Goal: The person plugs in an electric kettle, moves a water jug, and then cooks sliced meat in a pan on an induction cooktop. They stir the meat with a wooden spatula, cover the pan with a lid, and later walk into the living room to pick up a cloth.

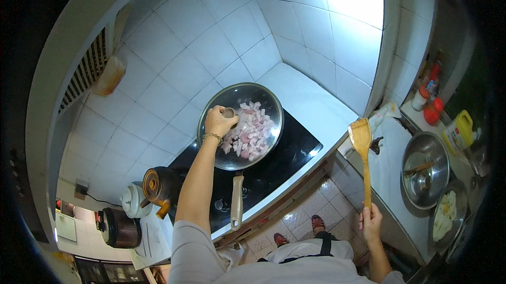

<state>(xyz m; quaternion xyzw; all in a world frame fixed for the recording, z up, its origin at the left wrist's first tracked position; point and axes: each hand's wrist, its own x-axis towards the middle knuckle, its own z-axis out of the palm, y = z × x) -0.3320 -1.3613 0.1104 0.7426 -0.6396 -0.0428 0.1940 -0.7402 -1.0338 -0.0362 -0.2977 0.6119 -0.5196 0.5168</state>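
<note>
My left hand (pixel 220 121), with a beaded bracelet at the wrist, grips the round knob of a glass lid (pixel 211 102). The lid lies over a pan with a beige handle (pixel 237 201) on the black cooktop. Through the glass, pieces of pale pink raw meat (pixel 251 131) show in the pan. At the right, my right hand (pixel 371 220) holds a wooden spatula (pixel 360 137) by its handle, blade pointing away from me, beside the side counter.
Left of the pan stand a brown clay pot (pixel 158 189), a white lidded pot (pixel 132 201) and a dark electric cooker (pixel 120 228). On the right counter are a metal basin (pixel 425 157), a bowl of pale food (pixel 444 216), a yellow jug (pixel 460 129) and red-capped jars (pixel 420 98).
</note>
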